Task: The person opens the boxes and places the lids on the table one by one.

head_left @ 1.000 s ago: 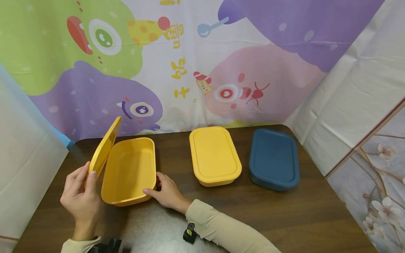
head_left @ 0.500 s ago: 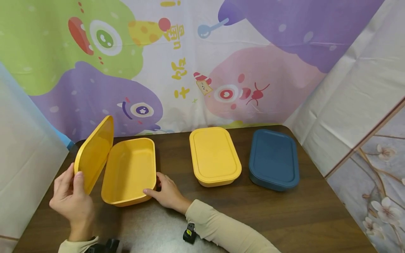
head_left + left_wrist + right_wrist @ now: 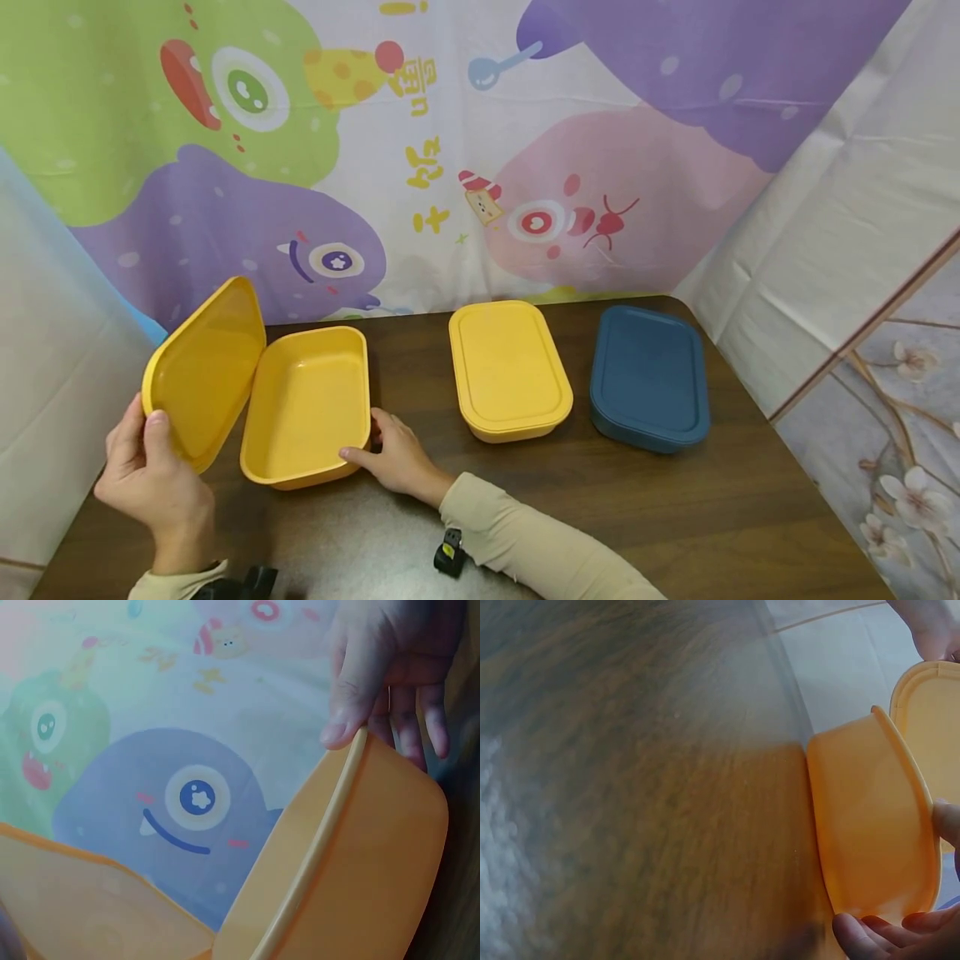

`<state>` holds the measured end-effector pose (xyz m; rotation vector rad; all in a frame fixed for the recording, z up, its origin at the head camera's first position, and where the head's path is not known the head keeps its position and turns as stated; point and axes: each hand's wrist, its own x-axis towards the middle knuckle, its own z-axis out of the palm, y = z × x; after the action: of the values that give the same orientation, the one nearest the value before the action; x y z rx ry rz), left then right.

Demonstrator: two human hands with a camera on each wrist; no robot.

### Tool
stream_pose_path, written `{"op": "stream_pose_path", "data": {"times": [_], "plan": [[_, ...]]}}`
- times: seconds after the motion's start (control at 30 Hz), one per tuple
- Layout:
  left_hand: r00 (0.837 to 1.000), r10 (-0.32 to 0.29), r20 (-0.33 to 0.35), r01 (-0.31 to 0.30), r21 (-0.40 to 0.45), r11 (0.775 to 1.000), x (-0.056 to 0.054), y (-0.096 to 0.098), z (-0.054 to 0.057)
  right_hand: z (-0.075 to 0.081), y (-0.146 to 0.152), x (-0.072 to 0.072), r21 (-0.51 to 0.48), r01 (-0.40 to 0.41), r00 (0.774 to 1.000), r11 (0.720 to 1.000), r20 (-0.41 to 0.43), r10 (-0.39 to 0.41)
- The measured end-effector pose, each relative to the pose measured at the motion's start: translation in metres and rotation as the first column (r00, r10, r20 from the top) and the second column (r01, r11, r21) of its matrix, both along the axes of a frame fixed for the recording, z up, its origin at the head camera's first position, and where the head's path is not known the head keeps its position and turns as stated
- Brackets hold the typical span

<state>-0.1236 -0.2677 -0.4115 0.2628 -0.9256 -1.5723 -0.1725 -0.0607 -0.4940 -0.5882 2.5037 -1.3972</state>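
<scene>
In the head view a yellow lunch box lies on the table at the left, its lid tilted up and leaning left of it. My left hand pinches the lid's near left edge, thumb on the inner face. My right hand grips the near right corner of the box, thumb over the rim and fingers against the outer wall. The inside of the box shows nothing in it. The right wrist view shows the outer wall of the box with fingertips low on it.
A second yellow lunch box, lid on, stands mid-table. To its right is a dark blue lunch box, also covered. A cartoon-printed curtain hangs behind the dark wooden table.
My left hand has moved left and swung the lid farther from the box, so more of its inner face shows. The right hand and the box have stayed in place.
</scene>
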Motion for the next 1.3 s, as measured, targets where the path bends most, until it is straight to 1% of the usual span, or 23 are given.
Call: {"op": "stream_pose_path", "data": {"times": [0.23,0.33,0.4,0.57,0.67,0.77,0.9,1.0,1.07,1.3], "plan": [[0.999,0.033,0.007,-0.033,0.057,0.998,-0.001,-0.006,0.001,-0.001,0.001,0.0,-0.019,-0.006,1.0,1.0,0.011,0.006],[0.999,0.032,0.012,-0.032,0.089,0.996,0.0,-0.009,0.001,0.0,0.001,0.0,-0.021,-0.007,1.0,1.0,0.013,0.008],[1.0,0.022,-0.002,-0.022,0.124,0.992,0.0,-0.011,0.002,0.001,0.002,0.0,-0.019,-0.009,1.0,1.0,0.013,0.01],[0.999,-0.012,-0.031,0.017,0.18,0.983,0.002,-0.017,0.003,0.002,0.001,0.0,-0.017,-0.013,1.0,1.0,0.016,0.014],[0.999,-0.032,-0.044,0.04,0.2,0.979,0.004,-0.019,0.003,0.001,0.001,0.001,0.003,-0.007,1.0,1.0,0.028,0.006],[0.998,-0.041,-0.042,0.049,0.205,0.977,0.005,-0.02,0.003,0.002,0.0,0.003,0.013,-0.004,0.999,1.0,0.033,0.004],[0.998,-0.044,-0.041,0.052,0.222,0.974,0.004,-0.023,0.003,0.003,0.001,0.004,0.009,-0.007,1.0,1.0,0.006,0.007],[0.997,-0.055,-0.046,0.065,0.235,0.97,0.002,-0.025,0.001,0.004,0.0,0.004,-0.002,-0.001,1.0,1.0,0.003,0.001],[0.997,-0.062,-0.042,0.07,0.24,0.968,0.001,-0.026,-0.001,0.004,0.0,0.004,-0.012,0.006,1.0,1.0,0.021,-0.005],[0.996,-0.079,-0.037,0.087,0.28,0.956,-0.002,-0.032,-0.008,0.003,-0.001,0.002,0.002,0.007,0.999,1.0,0.043,-0.007]]}}
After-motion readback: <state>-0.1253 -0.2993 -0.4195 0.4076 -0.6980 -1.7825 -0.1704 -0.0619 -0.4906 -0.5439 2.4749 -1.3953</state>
